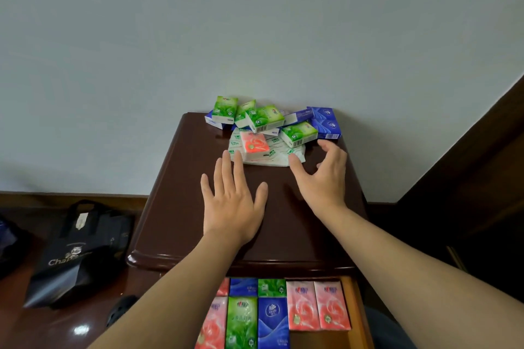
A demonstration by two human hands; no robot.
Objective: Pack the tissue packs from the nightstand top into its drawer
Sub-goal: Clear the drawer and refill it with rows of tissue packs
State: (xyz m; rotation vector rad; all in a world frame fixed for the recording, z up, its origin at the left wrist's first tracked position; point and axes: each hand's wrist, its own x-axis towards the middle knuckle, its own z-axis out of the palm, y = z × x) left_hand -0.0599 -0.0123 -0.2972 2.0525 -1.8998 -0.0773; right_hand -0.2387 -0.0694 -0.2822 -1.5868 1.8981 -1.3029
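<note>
A heap of green, blue and pink tissue packs [265, 119] lies at the back of the dark wooden nightstand top [181, 207], against the wall. A pink pack [254, 142] rests on white wrapping [272, 157] at the heap's front. My left hand [232, 201] stretches flat above the top, fingers straight, its fingertips just short of the wrapping. My right hand [323, 176] hovers with spread, slightly bent fingers close to a green pack [298, 134] and a blue pack [326, 122], holding nothing. Below, the open drawer [355, 309] holds rows of pink, green and blue packs [272, 317].
A black paper bag [76, 255] stands on the glossy floor left of the nightstand. A dark small object [120, 310] lies on the floor near it. Dark wooden furniture [467, 178] rises at the right. The pale wall is directly behind the heap.
</note>
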